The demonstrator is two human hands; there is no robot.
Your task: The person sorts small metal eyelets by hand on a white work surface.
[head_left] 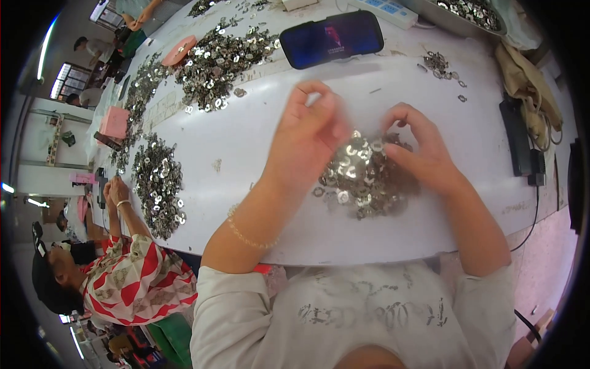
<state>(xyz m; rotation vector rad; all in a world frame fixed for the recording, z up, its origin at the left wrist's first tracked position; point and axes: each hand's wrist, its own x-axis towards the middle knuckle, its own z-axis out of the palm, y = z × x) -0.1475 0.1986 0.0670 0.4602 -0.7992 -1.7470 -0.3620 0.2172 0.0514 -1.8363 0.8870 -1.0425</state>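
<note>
A heap of small shiny metal pieces [362,172], many ring-like, lies on the white table in front of me. My left hand [307,129] is raised at the heap's far left side, its fingers curled in and thumb against forefinger. Motion blurs these fingertips, and whatever they hold is hidden. At the heap's right edge, my right hand [424,147] has its thumb and forefinger apart, with metal pieces beneath and between them. I cannot make out anything gripped there. A beaded bracelet [249,237] circles my left forearm.
Beyond my hands a phone [332,40] stands propped with its screen lit. Larger heaps of metal pieces [218,67] spread to the left, near a pink box [114,122]. A few pieces [436,63] lie at right. A co-worker [132,270] in red and white sits at left.
</note>
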